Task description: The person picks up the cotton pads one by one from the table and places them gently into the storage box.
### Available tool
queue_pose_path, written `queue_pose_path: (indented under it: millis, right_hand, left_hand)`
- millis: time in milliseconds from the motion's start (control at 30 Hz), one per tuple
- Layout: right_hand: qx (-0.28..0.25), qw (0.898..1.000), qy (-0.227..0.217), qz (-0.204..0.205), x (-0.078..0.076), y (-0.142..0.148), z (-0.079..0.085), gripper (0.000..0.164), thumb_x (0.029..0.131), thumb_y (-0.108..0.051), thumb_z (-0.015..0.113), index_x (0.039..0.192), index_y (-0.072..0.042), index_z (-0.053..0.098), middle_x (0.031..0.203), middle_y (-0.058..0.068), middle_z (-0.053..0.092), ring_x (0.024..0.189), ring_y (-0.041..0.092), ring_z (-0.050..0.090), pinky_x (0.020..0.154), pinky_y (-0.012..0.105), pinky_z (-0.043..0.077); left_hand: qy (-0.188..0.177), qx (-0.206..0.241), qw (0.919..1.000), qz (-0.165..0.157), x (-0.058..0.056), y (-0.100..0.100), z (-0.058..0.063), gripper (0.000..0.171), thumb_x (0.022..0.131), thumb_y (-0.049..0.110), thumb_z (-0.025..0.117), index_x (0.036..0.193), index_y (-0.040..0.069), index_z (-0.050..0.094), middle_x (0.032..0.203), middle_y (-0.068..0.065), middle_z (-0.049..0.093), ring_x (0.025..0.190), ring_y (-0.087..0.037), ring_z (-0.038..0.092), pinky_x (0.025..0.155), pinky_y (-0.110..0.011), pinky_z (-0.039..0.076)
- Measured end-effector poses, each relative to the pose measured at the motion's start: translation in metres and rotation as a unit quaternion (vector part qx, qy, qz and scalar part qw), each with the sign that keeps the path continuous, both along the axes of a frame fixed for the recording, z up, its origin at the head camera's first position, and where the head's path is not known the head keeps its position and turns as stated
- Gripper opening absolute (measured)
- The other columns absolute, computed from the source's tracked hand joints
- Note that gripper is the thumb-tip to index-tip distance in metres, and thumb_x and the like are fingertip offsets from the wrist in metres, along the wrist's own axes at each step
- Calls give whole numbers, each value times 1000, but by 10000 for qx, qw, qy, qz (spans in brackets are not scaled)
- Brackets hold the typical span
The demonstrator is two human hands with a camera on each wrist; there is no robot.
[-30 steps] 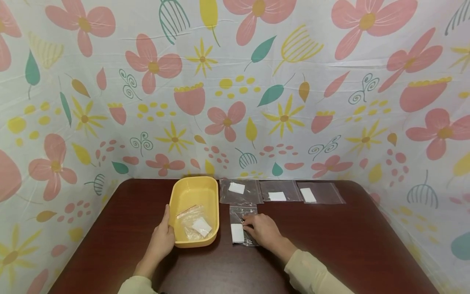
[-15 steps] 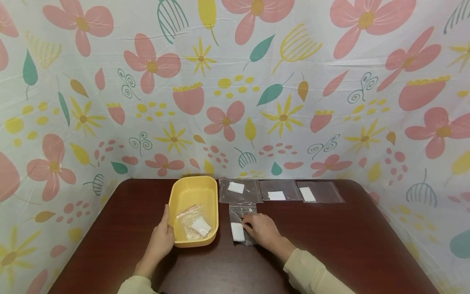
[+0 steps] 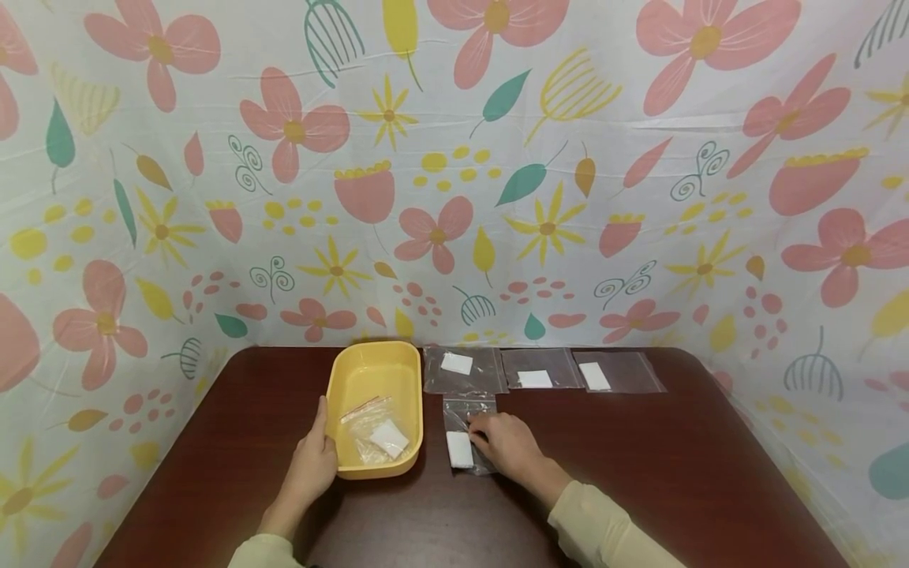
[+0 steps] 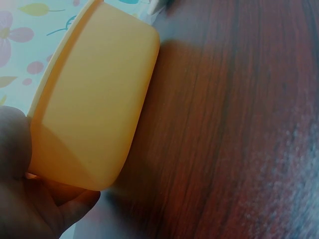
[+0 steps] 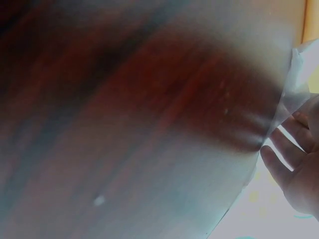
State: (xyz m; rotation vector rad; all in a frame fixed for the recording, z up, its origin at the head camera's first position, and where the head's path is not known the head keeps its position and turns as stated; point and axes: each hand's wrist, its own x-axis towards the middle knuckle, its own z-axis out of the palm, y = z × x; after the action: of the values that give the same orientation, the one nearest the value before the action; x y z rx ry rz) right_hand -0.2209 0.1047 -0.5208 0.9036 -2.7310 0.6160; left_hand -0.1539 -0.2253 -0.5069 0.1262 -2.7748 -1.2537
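A yellow plastic tray [image 3: 411, 363] stands left of centre in the head view; inside lies a crumpled clear zip bag with a white piece in it [image 3: 388, 439]. My left hand [image 3: 312, 456] grips the tray's left side, thumb along the rim, fingers under the outer wall, as the left wrist view shows too. To the tray's right, a small clear zip bag [image 3: 481, 407] lies on the table with a white rectangle [image 3: 460, 450] in its near half. With bent fingers my right hand [image 3: 513, 447] pinches this bag beside the rectangle; part of the bag is hidden beneath the hand.
Along the table's back edge lie a left bag [image 3: 483, 380], a middle bag [image 3: 561, 361] and a right bag [image 3: 632, 372], each clear and holding a white piece. A flowered cloth [image 3: 440, 158] hangs close behind and beside the dark wooden table [image 3: 682, 473].
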Motion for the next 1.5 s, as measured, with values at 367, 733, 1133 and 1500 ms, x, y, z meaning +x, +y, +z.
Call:
queue_pose_path:
  millis: [367, 733, 1133, 1500]
  right_hand:
    - [-34, 10000, 10, -56, 1, 3, 3, 16, 93, -17, 72, 77, -19, 70, 80, -8, 69, 64, 6, 59, 60, 31, 51]
    - [-154, 9998, 99, -105, 4, 4, 6, 10, 92, -16, 72, 83, -17, 76, 89, -5, 75, 74, 12, 69, 65, 35, 55]
    - [-255, 9994, 126, -174, 7, 7, 14, 8, 93, -19, 72, 86, -17, 77, 102, 0, 76, 81, 14, 71, 68, 34, 56]
    - [-421, 9977, 521, -59, 6, 3, 31, 5, 91, -18, 75, 88, -16, 79, 107, 1, 76, 95, 21, 72, 74, 39, 58]
  left_hand:
    - [126, -21, 9999, -3, -1, 2, 2, 68, 99, -3, 34, 162, 5, 7, 153, -31, 34, 134, -45, 43, 106, -60, 37]
    - [26, 16, 10000, 1, -1, 2, 1, 69, 99, -2, 33, 162, 6, 5, 153, -30, 33, 134, -45, 43, 106, -60, 37]
    - [103, -33, 9999, 24, 0, 2, 3, 68, 99, -3, 34, 161, 5, 6, 152, -32, 35, 133, -46, 43, 106, -60, 37]
    - [-16, 18, 10000, 3, 2, 2, 4, 69, 99, -3, 33, 161, 5, 5, 154, -30, 32, 135, -44, 41, 107, -59, 36]
